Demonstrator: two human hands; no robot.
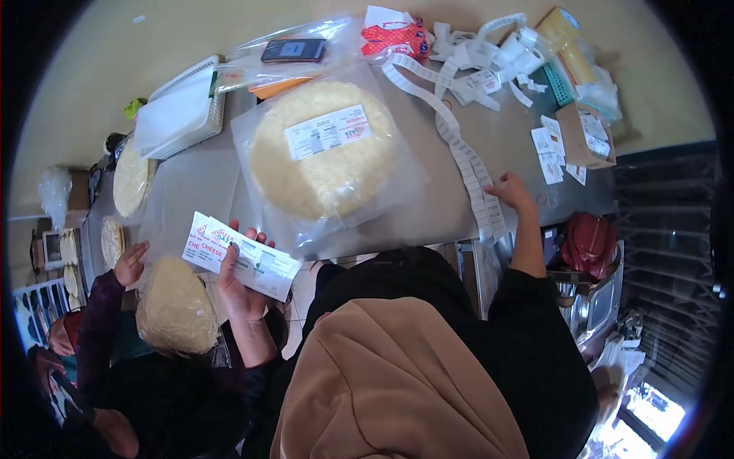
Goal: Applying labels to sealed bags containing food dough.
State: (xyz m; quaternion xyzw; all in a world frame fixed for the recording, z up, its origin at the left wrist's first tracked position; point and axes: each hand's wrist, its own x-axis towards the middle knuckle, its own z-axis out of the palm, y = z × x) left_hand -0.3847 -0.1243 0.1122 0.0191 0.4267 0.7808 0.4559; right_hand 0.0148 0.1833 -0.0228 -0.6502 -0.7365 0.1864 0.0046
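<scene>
In my left hand (243, 281) is a small stack of printed cheese pizza labels (261, 264), held at the near edge of the table (367, 232). My right hand (507, 190) touches a long strip of small printed stickers (459, 146) that runs down over the table's edge; whether the fingers pinch it I cannot tell. Between my hands and farther back, a stack of round pizza bases (321, 183) lies in a clear plastic bag, with a printed label (330, 132) on top.
A white plastic basket (215, 112) and a phone (293, 50) are at the back left. Tape rolls (559, 28), sticker backing and a cardboard box (582, 146) of labels stand at the right. A co-worker's hand (131, 264) is beside bagged bases (175, 310) on my left.
</scene>
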